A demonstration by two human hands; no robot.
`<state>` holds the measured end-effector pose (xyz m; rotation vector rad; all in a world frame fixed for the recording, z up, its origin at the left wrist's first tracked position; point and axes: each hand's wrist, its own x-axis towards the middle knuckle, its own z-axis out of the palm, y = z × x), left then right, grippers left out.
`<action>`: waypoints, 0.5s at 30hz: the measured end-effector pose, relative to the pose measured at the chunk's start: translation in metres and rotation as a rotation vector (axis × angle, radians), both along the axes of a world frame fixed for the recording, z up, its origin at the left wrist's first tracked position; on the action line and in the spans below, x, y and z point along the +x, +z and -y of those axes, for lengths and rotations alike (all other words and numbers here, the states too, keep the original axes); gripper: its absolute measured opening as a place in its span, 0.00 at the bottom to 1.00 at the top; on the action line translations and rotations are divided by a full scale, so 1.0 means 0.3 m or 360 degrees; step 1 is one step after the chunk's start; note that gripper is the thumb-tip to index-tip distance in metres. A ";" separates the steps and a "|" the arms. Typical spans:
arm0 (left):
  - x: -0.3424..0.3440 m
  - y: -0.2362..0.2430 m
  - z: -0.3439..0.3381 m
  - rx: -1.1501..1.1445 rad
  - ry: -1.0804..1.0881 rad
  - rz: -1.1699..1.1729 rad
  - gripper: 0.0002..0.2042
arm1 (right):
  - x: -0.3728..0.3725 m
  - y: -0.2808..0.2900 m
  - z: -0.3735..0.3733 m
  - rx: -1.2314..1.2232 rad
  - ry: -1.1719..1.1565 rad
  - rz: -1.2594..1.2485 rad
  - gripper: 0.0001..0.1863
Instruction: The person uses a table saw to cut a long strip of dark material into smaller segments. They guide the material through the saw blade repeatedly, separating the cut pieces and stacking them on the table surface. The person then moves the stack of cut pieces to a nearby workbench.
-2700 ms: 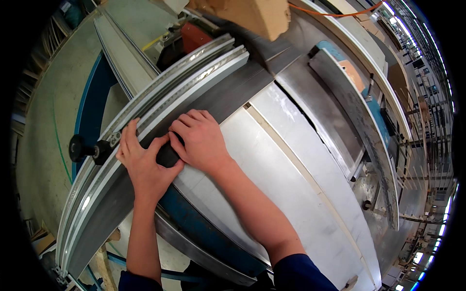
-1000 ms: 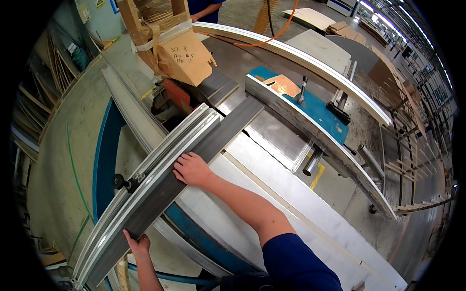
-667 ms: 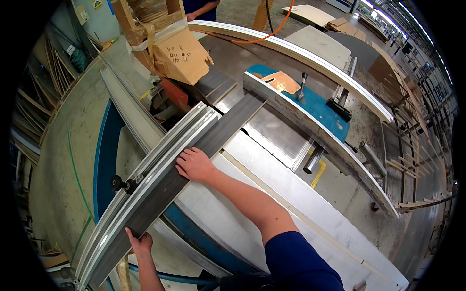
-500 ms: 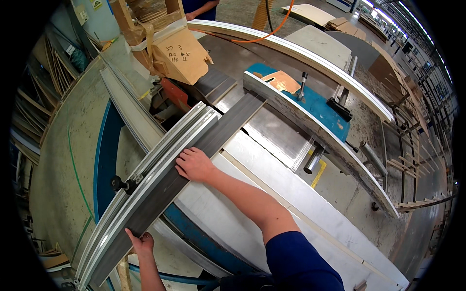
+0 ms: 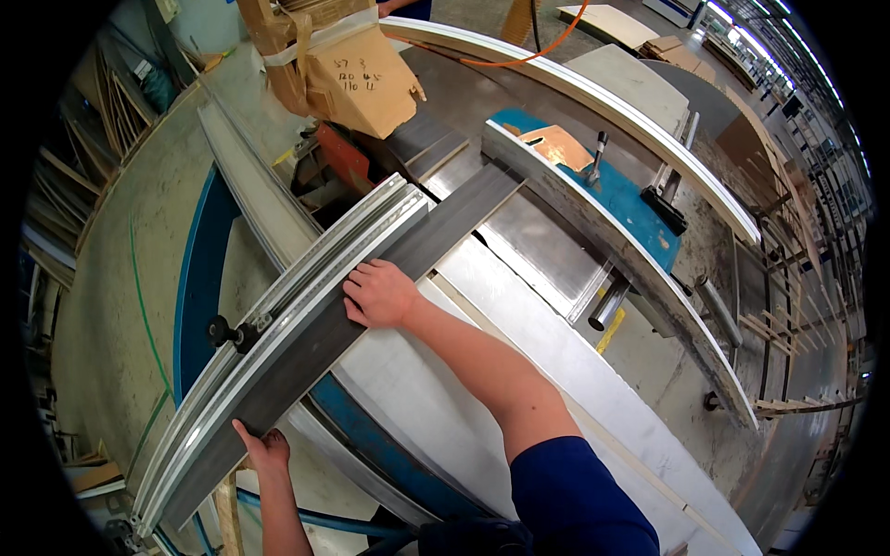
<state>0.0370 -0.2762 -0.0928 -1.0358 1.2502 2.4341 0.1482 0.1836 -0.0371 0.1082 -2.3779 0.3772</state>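
A long dark grey board [image 5: 306, 357] lies flat across the saw table [image 5: 556, 371], its long side against an aluminium fence [image 5: 278, 343]. The board's far end touches or nearly meets a metal rip fence [image 5: 630, 232]; I cannot tell which. My right hand [image 5: 382, 295] rests on the board around its middle, fingers bent and pressed onto its face. Nearer to me, my left hand [image 5: 266, 447] grips the board's near edge, thumb on top and the other fingers partly hidden under it.
A black knob [image 5: 220, 330] sits on the aluminium fence. Cardboard with handwriting [image 5: 362, 79] hangs above the table beside a red part [image 5: 343, 156]. A blue machine bed with a lever [image 5: 598, 157] stands beyond the rip fence. Part of another person [image 5: 408, 9] shows at the top.
The view has shifted slightly, so the scene sits a little higher. Both hands keep about the same places on the board, which has not visibly moved along the fence.
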 end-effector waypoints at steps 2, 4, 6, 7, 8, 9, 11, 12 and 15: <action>0.005 0.005 0.039 -0.0022 -0.0049 -0.0011 0.26 | -0.004 0.001 0.009 -0.0032 0.0013 -0.0019 0.11; 0.009 0.008 0.043 -0.0019 -0.0146 -0.0037 0.23 | -0.009 0.003 -0.008 -0.0032 0.0018 -0.0031 0.10; 0.134 0.083 0.058 -0.0312 -0.0436 -0.0079 0.19 | -0.009 -0.004 -0.009 -0.0072 0.0044 -0.0062 0.10; 0.205 0.142 0.039 -0.0461 -0.0586 -0.0107 0.17 | -0.011 -0.008 -0.008 -0.0093 0.0050 -0.0083 0.10; 0.241 0.175 -0.009 -0.0818 -0.0739 -0.0466 0.15 | -0.012 -0.004 -0.008 -0.0081 0.0034 -0.0062 0.10; 0.264 0.208 -0.083 -0.1175 -0.0883 -0.0821 0.13 | -0.010 0.005 -0.002 -0.0075 0.0025 -0.0033 0.10; 0.271 0.320 -0.279 -0.1561 -0.1082 -0.1451 0.09 | -0.007 0.002 0.002 -0.0081 0.0030 0.0010 0.11; 0.238 0.389 -0.408 -0.1580 -0.1141 -0.1733 0.07 | -0.007 -0.001 -0.003 -0.0086 0.0031 0.0018 0.11; 0.117 0.467 -0.712 -0.2047 -0.1163 -0.2433 0.11 | -0.010 -0.005 -0.014 -0.0102 0.0045 -0.0016 0.11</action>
